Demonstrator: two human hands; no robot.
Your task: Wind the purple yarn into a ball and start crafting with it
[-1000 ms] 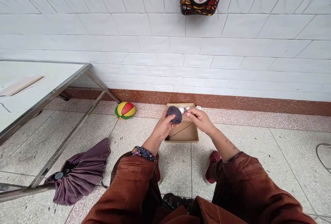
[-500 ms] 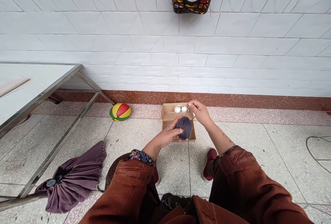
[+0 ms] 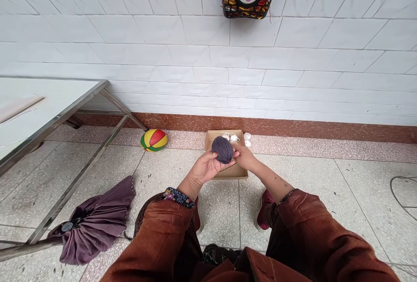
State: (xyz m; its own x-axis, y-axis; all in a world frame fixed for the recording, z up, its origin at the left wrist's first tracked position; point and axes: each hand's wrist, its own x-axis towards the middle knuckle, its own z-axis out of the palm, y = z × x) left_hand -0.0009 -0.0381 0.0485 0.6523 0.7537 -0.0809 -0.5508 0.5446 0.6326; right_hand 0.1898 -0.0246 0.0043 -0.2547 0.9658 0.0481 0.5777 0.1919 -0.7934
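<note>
A dark purple-grey ball of yarn (image 3: 222, 150) rests in my left hand (image 3: 205, 168), with the thumb on its near left side and the fingers under it. At the ball's right side is my right hand (image 3: 245, 157), its fingers pinched together against the yarn. The strand between those fingers is too fine to make out now. Below both hands an open cardboard box (image 3: 241, 172) lies on the floor. Two small white balls (image 3: 233, 138) with loose thread show at the box's far side, partly behind the purple ball.
More small white balls (image 3: 247, 137) lie just right of the box by the wall. A colourful ball (image 3: 154, 140) and a folded purple umbrella (image 3: 100, 221) are on the floor at left, near a metal-framed table (image 3: 65, 88). A black basket (image 3: 249, 12) hangs on the wall.
My right hand has come down from above the box to the ball's right side. The purple ball has shifted left and up, and its strand no longer shows.
</note>
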